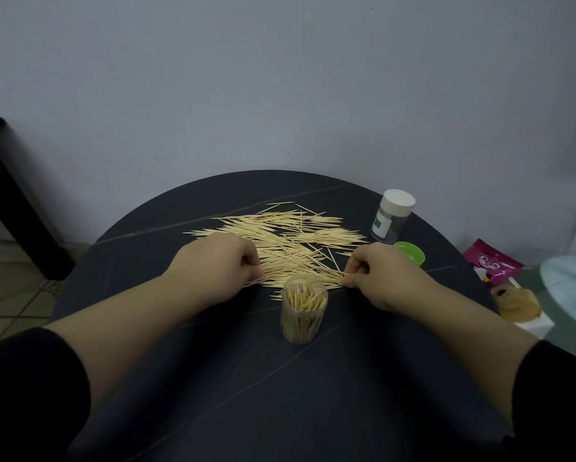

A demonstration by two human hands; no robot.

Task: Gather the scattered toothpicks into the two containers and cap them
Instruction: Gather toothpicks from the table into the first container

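nearest on the dark round table (213,388) stands the clear container (304,313), uncapped and upright, already well packed with picks standing on end. it sits between the two forearms, probably so either hand can drop a bundle in with a short reach. just behind it, the left hand (220,265) has its fingers curled down on the left edge of the toothpicks (290,241) and seems to pinch a few against the tabletop. the right hand (385,275) pinches the tips of several picks between thumb and fingertips at the pile's right edge. working from both ends looks like a way to square the loose picks into one bundle. most of the pile still lies flat beyond the hands. the green cap (410,254) lies just beside the right hand, likely set aside for the near container. farther right stands the second container (392,216) with a white cap on. its green and white label is too small to read, and its contents cannot be made out.
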